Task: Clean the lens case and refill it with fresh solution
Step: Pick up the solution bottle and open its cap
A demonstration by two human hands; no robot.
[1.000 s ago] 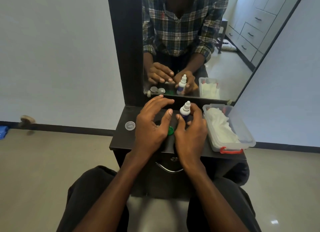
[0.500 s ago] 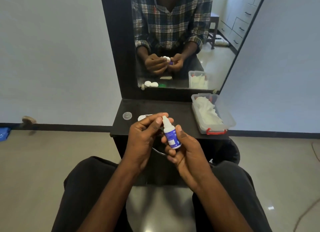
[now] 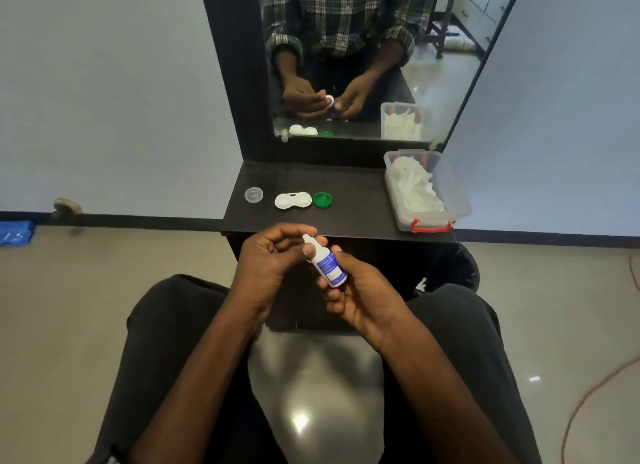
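Sitting before a tall mirror (image 3: 363, 58), the person faces a dark bench (image 3: 346, 218) that carries everything but the bottle. A clear tub (image 3: 460, 211) of white tissues stands at the bench's right end, well apart from the rest.

A second ago both hands were down on the bench, crowded over the case and the green cap. Now they have drawn back over the lap, and the bench items lie uncovered. The bottle (image 3: 329, 266) has come away with them.

The right hand (image 3: 360, 297) is wrapped around the bottle's body, holding it tilted with its tip up and to the left. The left hand (image 3: 273, 259) has its thumb and fingers pinched at the bottle's white tip; whether a cap sits there cannot be told.

The lens case (image 3: 292, 200) lies open near the bench's middle, both wells facing up, untouched. Whether the wells hold liquid cannot be seen. The green cap (image 3: 322, 199) rests just beside it on the right. A clear cap (image 3: 253, 194) sits near it on the left.

The shift from bench to bottle suggests the person is opening the solution. The pouring step looks close but not begun.
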